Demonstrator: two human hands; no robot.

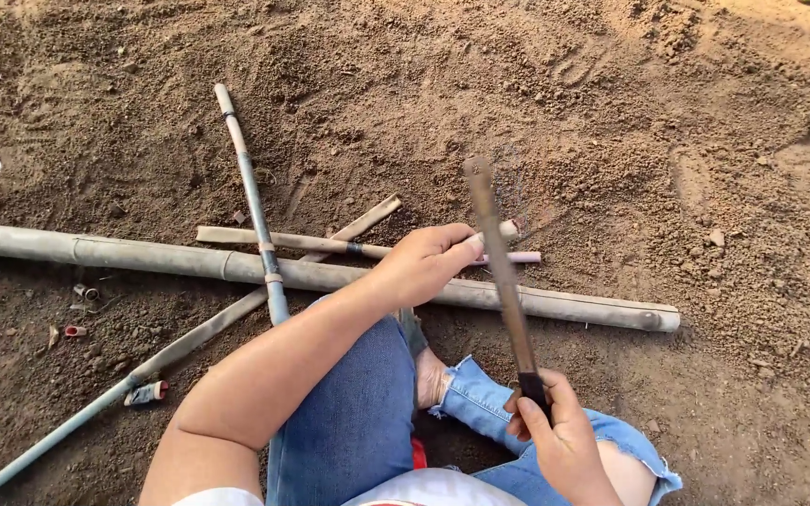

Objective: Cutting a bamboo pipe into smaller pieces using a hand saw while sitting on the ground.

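Gripping the dark handle of a long blade (503, 272) in my right hand (560, 436), fingers closed tight around it, I hold it raised and tilted above a thick bamboo pole (330, 275) lying across the sandy ground (611, 122). My left hand (424, 262) closes on a short bamboo piece (311, 243) resting on that pole, with thinner canes (250, 187) crossed just beside it and my jeans-clad knee (358, 412) below

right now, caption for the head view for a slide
Seated on dirt, left hand steadies a short bamboo stick while right hand raises a long blade.
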